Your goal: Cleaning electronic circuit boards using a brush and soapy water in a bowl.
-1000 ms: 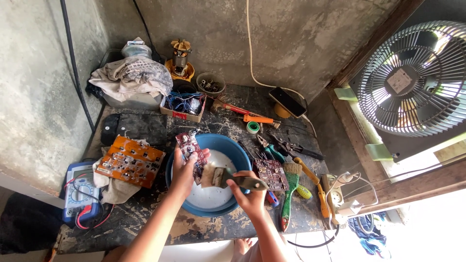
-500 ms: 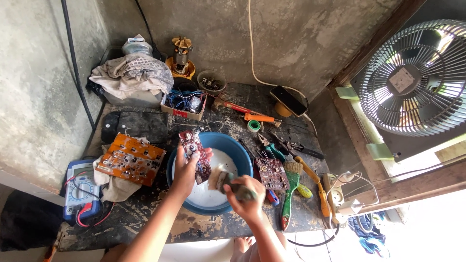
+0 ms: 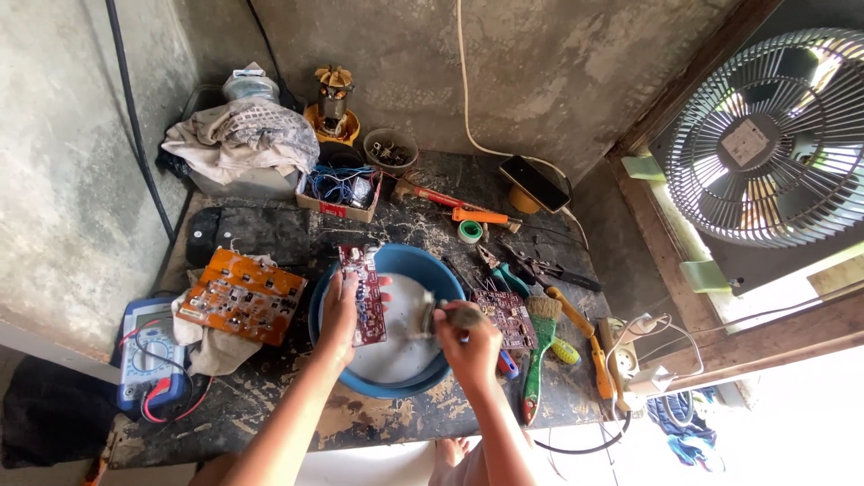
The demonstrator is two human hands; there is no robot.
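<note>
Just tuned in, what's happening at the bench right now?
A person is working over a blue basin on a cluttered workbench. The left hand holds a dark red circuit board above the basin, and the right hand grips a small brush beside it. A second red board lies just right of the basin, next to a green-handled brush. An orange board rests on a cloth to the left, near a multimeter.

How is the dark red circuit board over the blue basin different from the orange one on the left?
The dark red board is narrow, held upright by the left hand over the blue basin. The orange board is wider, lies flat on a cloth, and no hand touches it. Both are rectangular and carry small components.
</note>
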